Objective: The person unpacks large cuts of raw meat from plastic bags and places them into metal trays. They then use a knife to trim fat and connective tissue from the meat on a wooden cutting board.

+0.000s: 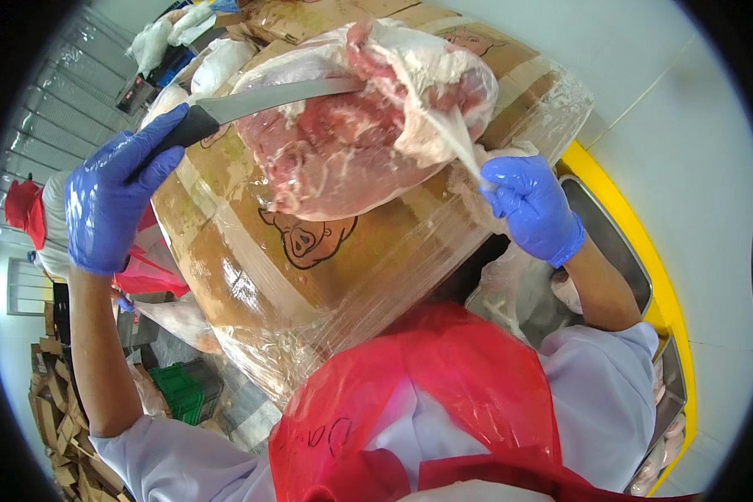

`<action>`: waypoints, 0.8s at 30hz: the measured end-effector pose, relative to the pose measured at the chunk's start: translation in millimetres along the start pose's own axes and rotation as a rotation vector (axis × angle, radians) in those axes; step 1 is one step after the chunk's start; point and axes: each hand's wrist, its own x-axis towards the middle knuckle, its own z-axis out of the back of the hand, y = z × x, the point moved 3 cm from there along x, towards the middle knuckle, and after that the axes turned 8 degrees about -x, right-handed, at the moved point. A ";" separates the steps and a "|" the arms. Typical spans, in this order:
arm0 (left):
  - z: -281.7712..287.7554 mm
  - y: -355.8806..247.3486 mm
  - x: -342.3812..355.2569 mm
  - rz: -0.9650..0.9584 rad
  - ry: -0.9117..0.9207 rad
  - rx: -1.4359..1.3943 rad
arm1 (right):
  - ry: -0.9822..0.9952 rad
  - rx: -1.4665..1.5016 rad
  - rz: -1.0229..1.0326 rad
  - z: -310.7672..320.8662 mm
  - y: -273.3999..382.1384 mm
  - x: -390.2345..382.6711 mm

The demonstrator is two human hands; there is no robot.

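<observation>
My left hand (119,191), in a blue glove, is closed round the black handle of a knife (280,98). The long blade reaches across a large raw cut of pork (335,159), its tip by the flesh near a pale flap. A whitish strip of skin or membrane (456,138) is stretched taut off the meat's right side. Its end is pinched in my gloved right hand (531,205). The meat rests on a wrapped cardboard box (234,276) with a pig's head drawn on it; the blade's contact with the meat cannot be made out exactly.
Steel bins (607,234) with pieces of meat stand in a yellow frame (678,335) along the right wall. A co-worker in a red cap (27,211) is at the left. A green crate (180,391) and flattened cardboard (58,418) lie lower left.
</observation>
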 end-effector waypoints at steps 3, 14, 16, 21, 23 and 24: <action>12.3 47.3 -4.0 0.028 0.039 -0.045 | 0.061 -0.017 0.045 3.7 40.4 35.6; 8.3 46.6 -116.5 0.332 -0.304 -0.257 | 0.259 -0.375 0.652 -26.0 -46.9 262.8; -6.4 14.4 -140.0 0.271 -0.204 -0.252 | 0.305 -0.101 0.391 -34.4 -67.4 265.5; -49.7 -56.2 -144.7 0.288 -0.072 -0.161 | 0.461 0.397 0.309 -35.3 -90.5 259.0; -57.8 -66.2 -144.5 0.290 -0.062 -0.084 | 0.516 0.429 0.252 -26.4 -91.9 255.6; -58.1 -70.6 -144.1 0.300 -0.056 -0.039 | 0.541 0.458 0.230 -26.6 -93.2 255.5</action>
